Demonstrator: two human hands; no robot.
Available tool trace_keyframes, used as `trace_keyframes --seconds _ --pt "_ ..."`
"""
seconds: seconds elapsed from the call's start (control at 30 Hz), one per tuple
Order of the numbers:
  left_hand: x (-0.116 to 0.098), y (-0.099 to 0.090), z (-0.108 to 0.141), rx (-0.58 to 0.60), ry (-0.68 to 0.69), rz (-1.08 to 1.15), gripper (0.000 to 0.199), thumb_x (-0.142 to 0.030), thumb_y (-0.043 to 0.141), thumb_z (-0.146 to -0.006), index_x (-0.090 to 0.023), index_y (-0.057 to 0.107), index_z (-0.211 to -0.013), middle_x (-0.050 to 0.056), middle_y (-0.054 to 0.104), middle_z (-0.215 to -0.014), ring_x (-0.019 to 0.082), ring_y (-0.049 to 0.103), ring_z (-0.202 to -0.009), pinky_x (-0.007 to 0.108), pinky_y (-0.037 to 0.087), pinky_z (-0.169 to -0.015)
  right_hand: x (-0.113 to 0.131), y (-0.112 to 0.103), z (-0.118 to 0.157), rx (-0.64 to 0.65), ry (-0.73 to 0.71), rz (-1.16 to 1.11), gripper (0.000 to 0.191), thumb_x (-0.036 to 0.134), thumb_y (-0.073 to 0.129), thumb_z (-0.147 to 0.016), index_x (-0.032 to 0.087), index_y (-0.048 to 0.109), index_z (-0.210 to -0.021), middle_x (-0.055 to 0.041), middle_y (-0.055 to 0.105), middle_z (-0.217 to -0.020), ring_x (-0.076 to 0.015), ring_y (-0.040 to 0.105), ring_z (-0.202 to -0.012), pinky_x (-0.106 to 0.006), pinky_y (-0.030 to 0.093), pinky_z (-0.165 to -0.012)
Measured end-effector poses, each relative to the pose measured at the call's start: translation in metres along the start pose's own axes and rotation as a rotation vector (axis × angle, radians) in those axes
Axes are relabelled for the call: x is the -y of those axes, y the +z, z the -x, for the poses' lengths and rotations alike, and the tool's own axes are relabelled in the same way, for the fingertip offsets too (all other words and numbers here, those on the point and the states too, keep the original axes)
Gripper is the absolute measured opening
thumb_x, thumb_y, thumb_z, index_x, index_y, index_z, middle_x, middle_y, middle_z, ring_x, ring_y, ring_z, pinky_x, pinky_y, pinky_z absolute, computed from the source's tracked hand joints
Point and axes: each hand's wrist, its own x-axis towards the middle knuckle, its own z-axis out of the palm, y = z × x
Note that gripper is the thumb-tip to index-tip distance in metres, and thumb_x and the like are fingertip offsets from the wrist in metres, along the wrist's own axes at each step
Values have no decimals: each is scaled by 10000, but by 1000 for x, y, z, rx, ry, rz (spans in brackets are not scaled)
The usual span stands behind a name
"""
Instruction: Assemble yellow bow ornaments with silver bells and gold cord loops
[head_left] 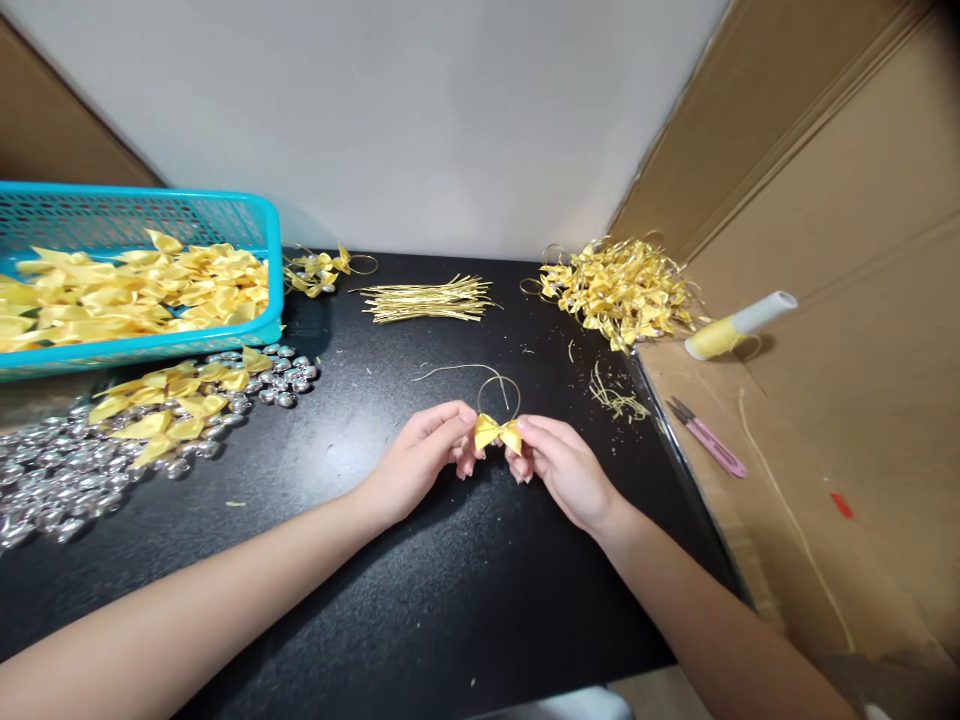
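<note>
Between my two hands, over the middle of the black table, is a yellow ribbon bow [498, 434]. My left hand [439, 443] pinches the bow's left loop, thumb on top. The right loop is pinched by my right hand [556, 455]. A thin gold cord loop [518, 393] rises behind the bow, and a loose cord end trails to the left. Whatever sits beneath the bow is mostly hidden by the fingers.
A blue basket [274, 270] of yellow bows stands left, with silver beads [75, 470] before it. Gold cords [427, 300] lie at the back. A pile of looped bows [626, 290], cord scraps [616, 395], pink snips [712, 445] and a tube [742, 325] are right.
</note>
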Motion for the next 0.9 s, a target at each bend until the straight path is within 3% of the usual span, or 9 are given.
trace_keyframes --seconds 0.53,0.73,0.9 --pt "-9 4 2 40 48 -271 267 -375 639 -801 -162 546 -668 -43 536 -583 69 445 -484 210 378 -513 -3 -2 0 37 -54 150 386 507 579 -842 174 562 -646 30 513 -551 -93 444 -508 -246 365 -520" --pt "-3 2 2 20 94 -239 253 -354 688 -780 -170 530 -706 -45 535 -599 71 441 -501 197 376 -495 -3 -1 5 -71 -325 528 245 326 522 -919 191 583 -723 17 555 -649 -117 508 -598 -252 409 -577" --pt "6 1 7 -14 333 -239 131 -239 688 -817 -168 586 -774 7 584 -773 108 530 -677 229 442 -627 0 -4 7 -143 -574 622 115 237 547 -926 229 657 -897 -31 681 -866 -168 631 -809 -303 492 -738"
